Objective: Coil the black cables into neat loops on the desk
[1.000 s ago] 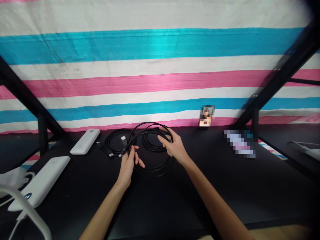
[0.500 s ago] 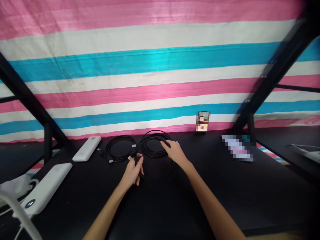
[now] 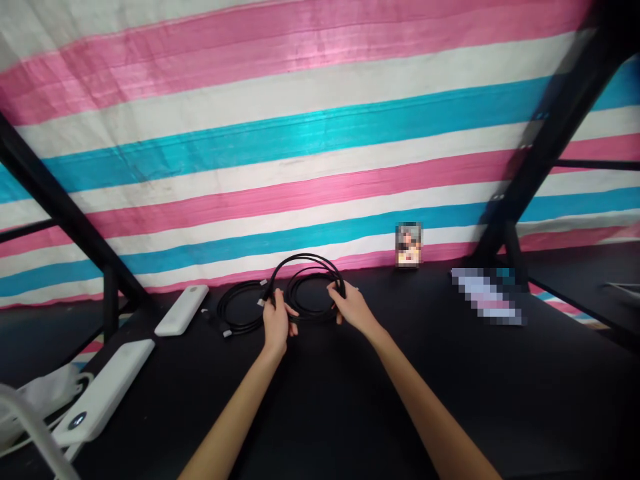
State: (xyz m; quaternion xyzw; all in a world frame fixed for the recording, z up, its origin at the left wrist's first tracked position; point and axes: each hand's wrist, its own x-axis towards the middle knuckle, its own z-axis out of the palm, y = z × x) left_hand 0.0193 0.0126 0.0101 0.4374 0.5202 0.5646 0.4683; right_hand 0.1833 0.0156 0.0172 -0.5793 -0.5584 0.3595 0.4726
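Note:
Between my two hands is a black cable (image 3: 305, 257) gathered in loops, its upper arc raised off the table. My left hand (image 3: 278, 323) is closed on the left side of the loops, where a pale plug end shows by the fingers. On the opposite side my right hand (image 3: 352, 305) pinches the same loops between thumb and fingers. Behind them, another coiled black cable (image 3: 295, 288) lies on the table, partly hidden by the held one. A further coiled cable (image 3: 223, 301) with light connector ends rests to the left of my left hand.
Two white power banks lie at the left, a smaller one (image 3: 182, 311) behind a larger one (image 3: 113, 387) with a small lit display. White plugs and cords (image 3: 45, 400) are at the left edge. A blurred upright box (image 3: 409, 245) and a blurred flat packet (image 3: 485, 297) sit at the right.
The held cable has been drawn into a rounder, upright loop. My left hand has moved up and slightly right; my right hand has shifted slightly down its side. The view has tilted a little.

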